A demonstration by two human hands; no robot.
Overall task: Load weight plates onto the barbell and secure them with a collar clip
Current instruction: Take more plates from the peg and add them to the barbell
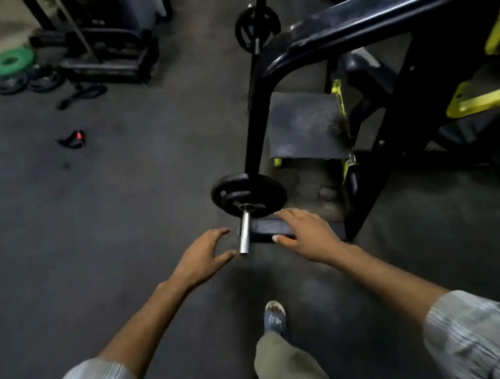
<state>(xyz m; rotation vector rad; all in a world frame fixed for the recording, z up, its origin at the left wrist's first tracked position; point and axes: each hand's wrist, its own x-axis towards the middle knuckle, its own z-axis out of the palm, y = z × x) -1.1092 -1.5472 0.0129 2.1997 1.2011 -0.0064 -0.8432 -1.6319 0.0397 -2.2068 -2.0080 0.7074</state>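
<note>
Left hand (201, 255) open, fingers curled loosely, holding nothing, just beside the tip of the sleeve (245, 231). Right hand (304, 230) spread flat, empty, near the sleeve on the other side.

Two plates (248, 196) sit on the bar's near end, a small one outside a larger one; bare sleeve projects toward the person. No clip visible on it.

A black piece with a red tab (72, 138), possibly the clip, lies on the floor (60, 244) well apart.

Risk, judged: unclipped, the plates could slide off if the bar tips, toward the sandalled foot (275, 317).

No legible writing; frame blurred.
</note>
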